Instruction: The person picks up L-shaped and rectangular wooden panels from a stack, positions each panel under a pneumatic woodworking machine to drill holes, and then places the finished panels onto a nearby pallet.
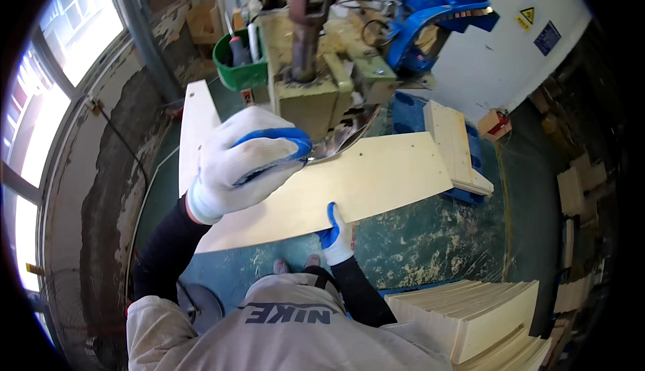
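My left hand (248, 159), in a white glove with blue coating, is raised close to the camera with its fingers curled closed. A shiny curved metal piece (346, 136) begins at its fingertips; whether the hand grips it is hidden. Below lies a long pale wooden board (376, 169) with small holes along its edges. My right hand (336, 236), gloved alike, pinches the board's near edge, thumb on top and fingers underneath. The board's far side reaches the foot of a machine (306, 95). Another pale board part (198, 112) shows at left; my left hand hides whether they join.
A green bin (242, 75) with a screwdriver hangs on the machine's left; a blue hopper (430, 15) is at its right. Wooden pieces (450, 142) lie on a blue pallet (410, 112). Stacked boards (470, 310) stand at near right. A round stool (201, 307) is at near left.
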Demonstrator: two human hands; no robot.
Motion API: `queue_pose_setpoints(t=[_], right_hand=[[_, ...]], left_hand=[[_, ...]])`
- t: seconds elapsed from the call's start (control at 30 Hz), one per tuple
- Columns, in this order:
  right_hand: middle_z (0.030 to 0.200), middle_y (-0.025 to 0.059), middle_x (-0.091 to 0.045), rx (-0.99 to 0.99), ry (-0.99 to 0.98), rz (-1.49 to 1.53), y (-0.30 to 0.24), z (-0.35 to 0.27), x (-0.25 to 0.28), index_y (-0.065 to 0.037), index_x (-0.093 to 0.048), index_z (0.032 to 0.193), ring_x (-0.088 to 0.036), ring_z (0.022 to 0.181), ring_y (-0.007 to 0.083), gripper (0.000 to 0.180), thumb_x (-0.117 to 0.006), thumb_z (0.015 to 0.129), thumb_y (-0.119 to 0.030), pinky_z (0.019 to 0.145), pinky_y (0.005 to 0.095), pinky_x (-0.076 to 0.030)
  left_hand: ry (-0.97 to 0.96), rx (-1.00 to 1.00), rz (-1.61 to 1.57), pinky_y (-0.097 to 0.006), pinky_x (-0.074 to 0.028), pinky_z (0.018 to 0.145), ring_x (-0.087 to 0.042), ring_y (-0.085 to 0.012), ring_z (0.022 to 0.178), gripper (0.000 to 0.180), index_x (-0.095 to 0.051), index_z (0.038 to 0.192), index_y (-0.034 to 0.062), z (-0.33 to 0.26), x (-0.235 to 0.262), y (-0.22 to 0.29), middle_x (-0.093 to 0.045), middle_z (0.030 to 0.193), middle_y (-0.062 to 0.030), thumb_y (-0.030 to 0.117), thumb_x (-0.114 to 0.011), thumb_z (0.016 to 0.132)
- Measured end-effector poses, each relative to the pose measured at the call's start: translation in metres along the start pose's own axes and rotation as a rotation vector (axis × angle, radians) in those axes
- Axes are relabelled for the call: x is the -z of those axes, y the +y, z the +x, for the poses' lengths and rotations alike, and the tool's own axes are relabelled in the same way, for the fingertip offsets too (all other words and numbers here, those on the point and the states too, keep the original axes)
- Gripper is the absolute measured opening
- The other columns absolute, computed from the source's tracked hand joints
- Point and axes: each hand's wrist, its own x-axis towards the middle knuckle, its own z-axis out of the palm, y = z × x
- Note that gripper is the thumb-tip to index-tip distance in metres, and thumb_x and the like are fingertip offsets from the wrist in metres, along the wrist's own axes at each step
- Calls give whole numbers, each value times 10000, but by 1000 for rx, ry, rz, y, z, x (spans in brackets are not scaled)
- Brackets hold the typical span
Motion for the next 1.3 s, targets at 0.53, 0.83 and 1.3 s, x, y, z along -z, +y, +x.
queue_pose_setpoints(t=[0.53, 0.83, 1.3], right_hand=[[1254, 52, -635, -38, -55, 44, -4, 1, 4, -76, -567, 1342, -638, 1165, 196, 361, -648, 1004, -174, 961, 391, -567], [1330, 71, -625, -75, -126, -76, -5, 5, 14, -70, -529, 1415, -660, 1155, 211, 418, -593, 1040, -244, 896, 382, -612], [1332, 94, -641, -124, -125, -64, -8, 32, 6, -73, -554, 1385, -645, 1195, 229, 415, -537, 1066, -339, 968, 406, -570]], left_hand=[[-123, 28, 553, -450, -549, 880, -701, -403, 999, 347, -634, 1306, 26, 312, -29, -91, -713, 1098, -257, 118, -527, 989], [286, 454, 404, -218, -496, 787, -604, -78, 907, 277, -670, 1261, 2, -38, 78, -24, -665, 1095, -36, 58, -618, 994], [195, 1475, 102, -301, -345, 1145, -471, -210, 1365, 720, -242, 1583, -52, -281, 42, 25, -480, 1506, -185, 185, -623, 1020]])
